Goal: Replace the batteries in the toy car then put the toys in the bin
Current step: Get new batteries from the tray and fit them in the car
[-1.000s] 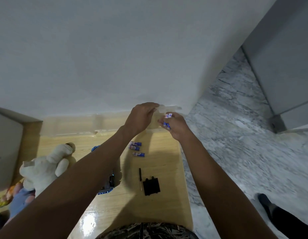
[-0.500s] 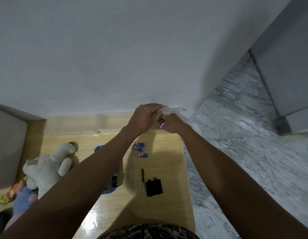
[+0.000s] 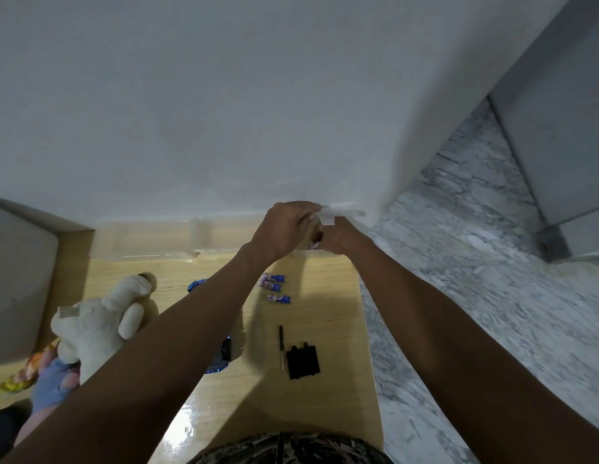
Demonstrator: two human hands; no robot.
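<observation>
1. Left hand (image 3: 284, 226) and right hand (image 3: 338, 236) meet at frame centre, both curled on a clear plastic wrapper (image 3: 338, 212); right seems to pinch a battery (image 3: 314, 244) too.
2. Three cylindrical batteries (image 3: 274, 287) lie mid-frame on the glossy wooden surface (image 3: 341, 329); blue toy car (image 3: 221, 358) is half hidden under the left forearm.
3. Flat black cover (image 3: 304, 361) sits near the surface's right edge.
</observation>
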